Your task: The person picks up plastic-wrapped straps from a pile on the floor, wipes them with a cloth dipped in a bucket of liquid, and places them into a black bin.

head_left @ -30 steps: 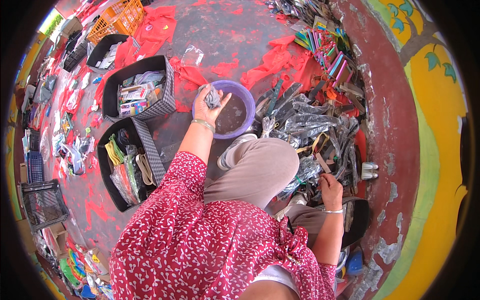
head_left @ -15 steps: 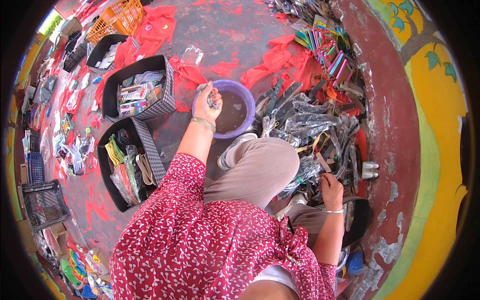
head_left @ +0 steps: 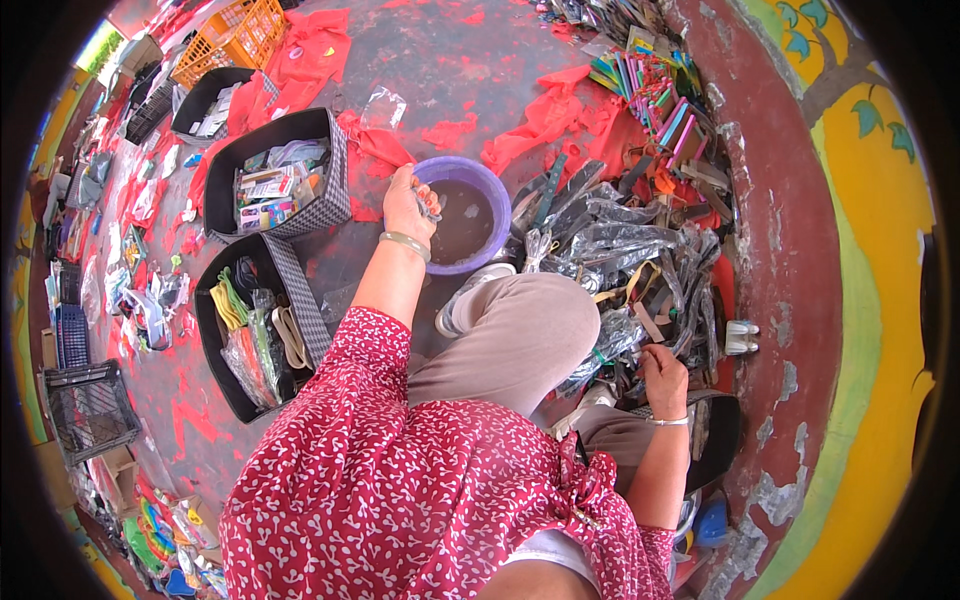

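Single head-worn fisheye, looking steeply down past the red patterned top at the painted floor; near the lap, rim bends straight edges.

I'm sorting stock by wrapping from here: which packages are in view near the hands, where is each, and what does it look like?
Clear-wrapped dark packets: heaped right of the purple basin, shiny.
Small clear packet: in the left hand, over the basin.
Colourful flat packets: upper right by the wall, pink and green.
Boxed packets: in the black bin, mixed colours.
Right hand: on the heap's near edge.
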A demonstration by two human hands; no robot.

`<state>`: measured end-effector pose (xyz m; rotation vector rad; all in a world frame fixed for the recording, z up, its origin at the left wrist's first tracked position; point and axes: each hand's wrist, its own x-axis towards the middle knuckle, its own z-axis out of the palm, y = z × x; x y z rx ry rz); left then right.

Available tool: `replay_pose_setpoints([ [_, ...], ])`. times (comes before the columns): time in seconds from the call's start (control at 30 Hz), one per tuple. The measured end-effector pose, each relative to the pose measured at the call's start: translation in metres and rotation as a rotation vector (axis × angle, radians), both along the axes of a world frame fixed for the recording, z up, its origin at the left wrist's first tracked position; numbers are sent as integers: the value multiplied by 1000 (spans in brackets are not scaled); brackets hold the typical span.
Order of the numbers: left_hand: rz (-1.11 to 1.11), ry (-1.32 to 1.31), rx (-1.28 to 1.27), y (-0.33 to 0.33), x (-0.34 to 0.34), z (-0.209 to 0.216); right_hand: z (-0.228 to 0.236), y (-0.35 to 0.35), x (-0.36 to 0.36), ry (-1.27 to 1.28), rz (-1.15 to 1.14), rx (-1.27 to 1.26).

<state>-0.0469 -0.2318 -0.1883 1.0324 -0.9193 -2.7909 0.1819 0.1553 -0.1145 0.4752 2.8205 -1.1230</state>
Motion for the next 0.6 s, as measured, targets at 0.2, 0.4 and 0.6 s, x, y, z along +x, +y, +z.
replay_pose_setpoints([
  [0.2, -34, 7, -22, 1, 1, 1, 0, -1, 1, -9, -23, -53],
  [0.4, -65, 52, 17, -4, -2, -11, -1, 0, 0, 1, -10, -33],
  [0.6, -68, 23, 23, -8, -2, -12, -1, -1, -1, -22, -11, -45],
])
